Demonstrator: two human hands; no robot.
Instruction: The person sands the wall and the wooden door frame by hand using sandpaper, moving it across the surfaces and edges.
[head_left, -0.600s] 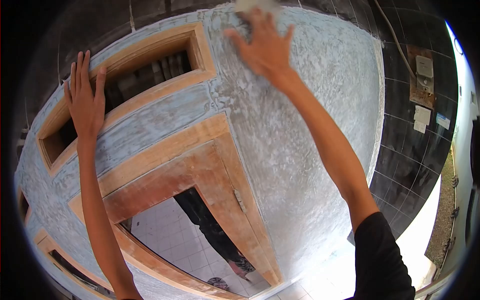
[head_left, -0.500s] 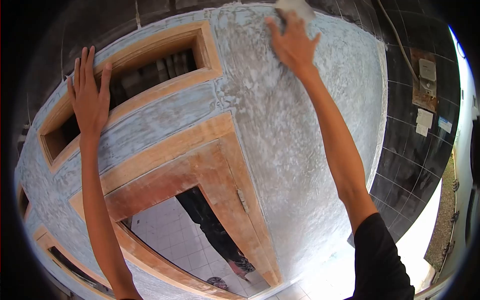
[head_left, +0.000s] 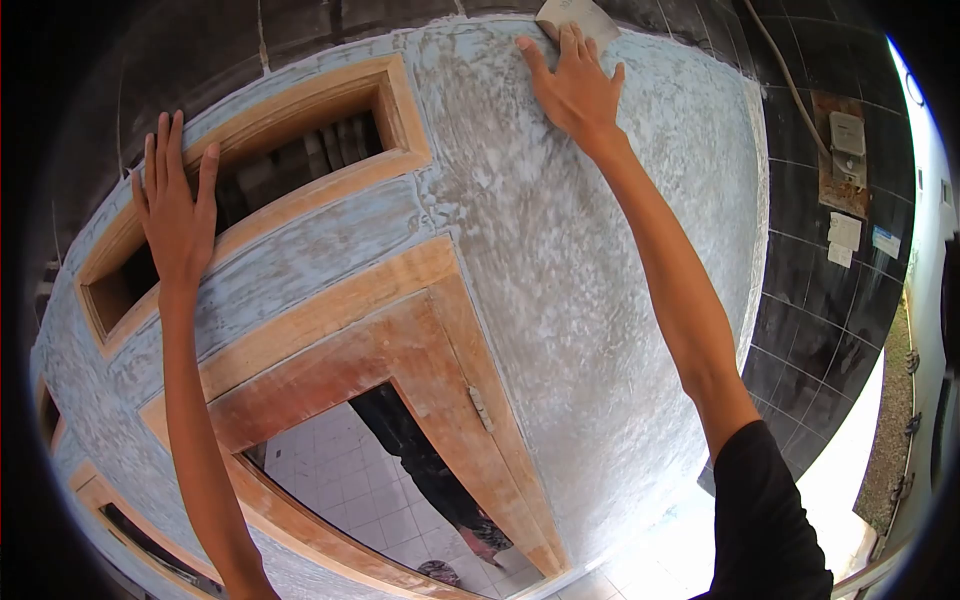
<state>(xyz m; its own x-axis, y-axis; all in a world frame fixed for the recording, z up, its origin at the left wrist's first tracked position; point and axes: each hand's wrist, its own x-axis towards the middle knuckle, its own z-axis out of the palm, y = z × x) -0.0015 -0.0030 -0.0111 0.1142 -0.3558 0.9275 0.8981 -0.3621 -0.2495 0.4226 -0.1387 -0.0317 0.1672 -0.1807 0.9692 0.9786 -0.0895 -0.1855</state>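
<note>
My right hand is raised against the upper part of a patchy blue-grey wall. Its fingers press a sheet of sandpaper to the surface, the pale backing with faint print facing me. Part of the sheet sticks out beyond the fingertips, by the border with the dark tiles. My left hand lies open with fingers stretched over the wooden frame of a narrow vent opening, the thumb apart at its upper edge. Nothing shows in that hand.
Below the vent is a wooden door frame with a hinge. A mirror-like pane in it shows floor tiles and dark clothing. At right, an electric meter box and a cable are fixed to black tiles.
The view has shifted slightly, so the wall sits a little lower and further left. The sandpaper, blurred before, is now sharp, with more of it showing. My left hand stays on the frame.
</note>
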